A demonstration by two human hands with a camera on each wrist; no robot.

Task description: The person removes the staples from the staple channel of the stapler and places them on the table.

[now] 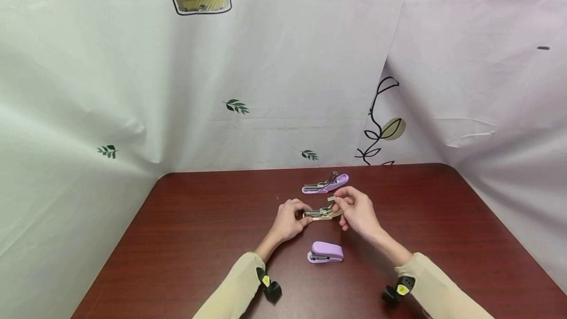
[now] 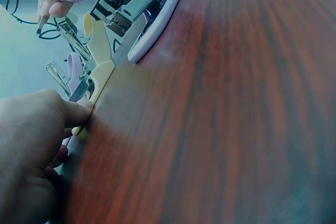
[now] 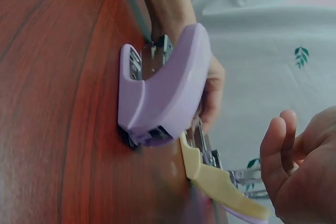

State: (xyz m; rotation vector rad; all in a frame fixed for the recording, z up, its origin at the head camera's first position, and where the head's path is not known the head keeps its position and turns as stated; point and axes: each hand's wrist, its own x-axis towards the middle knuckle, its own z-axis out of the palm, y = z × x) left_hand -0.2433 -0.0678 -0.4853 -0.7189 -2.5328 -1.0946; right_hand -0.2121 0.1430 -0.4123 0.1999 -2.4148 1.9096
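A cream-yellow stapler (image 1: 325, 217) lies opened up on the table, its metal magazine exposed. My left hand (image 1: 288, 219) grips its front end between thumb and fingers, seen close in the left wrist view. Above the stapler's hinge end, my right hand (image 1: 356, 210) pinches a small silvery strip (image 1: 331, 199) that looks like staples; the left wrist view also shows this strip (image 2: 41, 24). In the right wrist view the strip is hidden, while the yellow stapler's raised cover (image 3: 226, 190) shows beside the right hand (image 3: 304, 166).
Behind the hands lies an opened purple stapler (image 1: 320, 189), cover swung back. A second purple stapler (image 1: 328, 250), its cover down, stands nearer the person. The brown table (image 1: 199, 240) meets a printed white cloth (image 1: 274, 112) at its back edge.
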